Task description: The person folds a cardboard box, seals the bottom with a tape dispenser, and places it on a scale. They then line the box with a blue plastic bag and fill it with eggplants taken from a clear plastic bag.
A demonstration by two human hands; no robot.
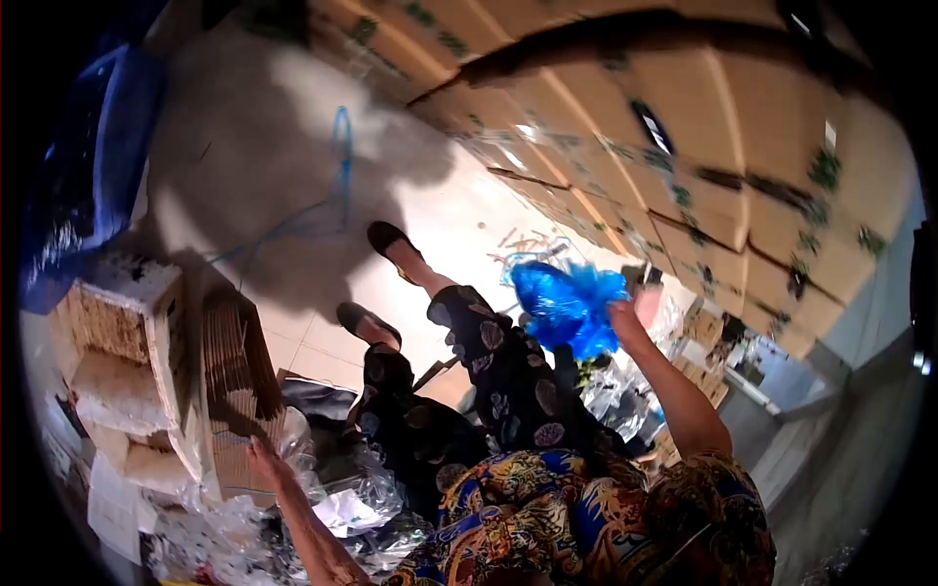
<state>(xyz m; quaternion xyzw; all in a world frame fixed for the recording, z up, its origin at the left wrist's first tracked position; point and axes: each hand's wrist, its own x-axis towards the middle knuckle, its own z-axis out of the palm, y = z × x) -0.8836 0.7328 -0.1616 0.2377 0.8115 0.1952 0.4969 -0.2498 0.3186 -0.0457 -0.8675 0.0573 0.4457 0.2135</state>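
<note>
A crumpled blue plastic bag hangs from my right hand, whose fingers are closed on it, beside my right leg. My left hand is lower on the other side, by a stack of folded cardboard. Its fingers are small and dark in the picture, and whether they touch the cardboard I cannot make out. Clear plastic wrapping lies between my left forearm and my legs.
Stacked cardboard cartons form a wall along the right. At left stand a worn, open-fronted box and a blue container. A blue strap lies on the pale floor. Plastic scraps are heaped by my right leg.
</note>
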